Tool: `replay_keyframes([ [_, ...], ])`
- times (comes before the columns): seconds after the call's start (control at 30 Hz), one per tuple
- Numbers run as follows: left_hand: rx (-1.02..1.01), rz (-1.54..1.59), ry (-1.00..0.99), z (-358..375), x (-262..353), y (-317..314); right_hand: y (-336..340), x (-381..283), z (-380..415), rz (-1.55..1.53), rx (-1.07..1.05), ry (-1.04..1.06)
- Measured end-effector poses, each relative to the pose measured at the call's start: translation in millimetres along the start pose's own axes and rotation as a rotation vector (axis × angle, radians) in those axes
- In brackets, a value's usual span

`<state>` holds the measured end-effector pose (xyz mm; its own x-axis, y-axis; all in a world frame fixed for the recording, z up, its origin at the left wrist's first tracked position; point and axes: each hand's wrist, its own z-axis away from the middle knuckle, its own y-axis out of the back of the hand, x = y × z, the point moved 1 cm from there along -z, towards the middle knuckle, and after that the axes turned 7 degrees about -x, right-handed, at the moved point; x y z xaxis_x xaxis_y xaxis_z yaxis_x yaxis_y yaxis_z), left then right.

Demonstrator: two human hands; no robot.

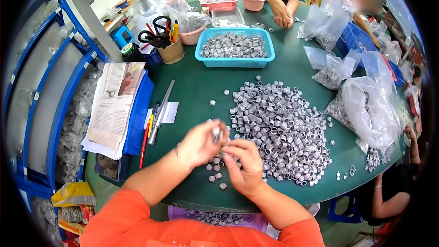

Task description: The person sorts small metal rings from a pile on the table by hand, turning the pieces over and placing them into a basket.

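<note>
My left hand (200,142) is closed around a few small grey metal rings (216,132) just above the green table (192,87). My right hand (244,162) meets it from the right, fingertips pinched at the rings held in the left hand. Both hands hover at the near left edge of a big heap of grey rings (281,130). Several loose rings (215,174) lie on the table under my hands.
A blue basket of rings (235,48) stands farther back. Clear bags of rings (366,105) lie at the right. A newspaper (114,103), pens and a metal rod (161,110) sit left. Another person's hands (281,16) work across the table; a third person's arm (411,142) reaches in from the right.
</note>
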<state>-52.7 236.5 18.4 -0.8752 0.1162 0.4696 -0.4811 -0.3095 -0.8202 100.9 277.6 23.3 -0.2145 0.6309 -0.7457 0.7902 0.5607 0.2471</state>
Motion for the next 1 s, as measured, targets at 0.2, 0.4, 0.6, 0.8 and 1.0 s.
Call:
replay_keyframes([
  [0.2, 0.07, 0.114, -0.309, -127.5, 93.3, -30.3, 0.4, 9.0, -1.2, 0.003, -0.02, -0.063],
  [0.4, -0.055, -0.026, -0.371, -177.5, 148.1, -49.4, -0.3, 11.6, -2.3, -0.044, -0.029, -0.069],
  [0.6, 0.316, -0.496, -0.483, -140.6, 105.3, -35.2, -2.4, 10.9, 0.0, -0.072, -0.05, -0.068],
  [0.8, 0.277, -0.745, -0.603, -47.0, 70.6, -12.2, 15.1, -1.2, -3.6, -0.329, -0.02, -0.288],
  [1.0, 0.477, -1.074, -0.603, 60.9, 27.4, 40.5, 133.0, 35.1, -100.0, -0.098, 0.108, -0.448],
])
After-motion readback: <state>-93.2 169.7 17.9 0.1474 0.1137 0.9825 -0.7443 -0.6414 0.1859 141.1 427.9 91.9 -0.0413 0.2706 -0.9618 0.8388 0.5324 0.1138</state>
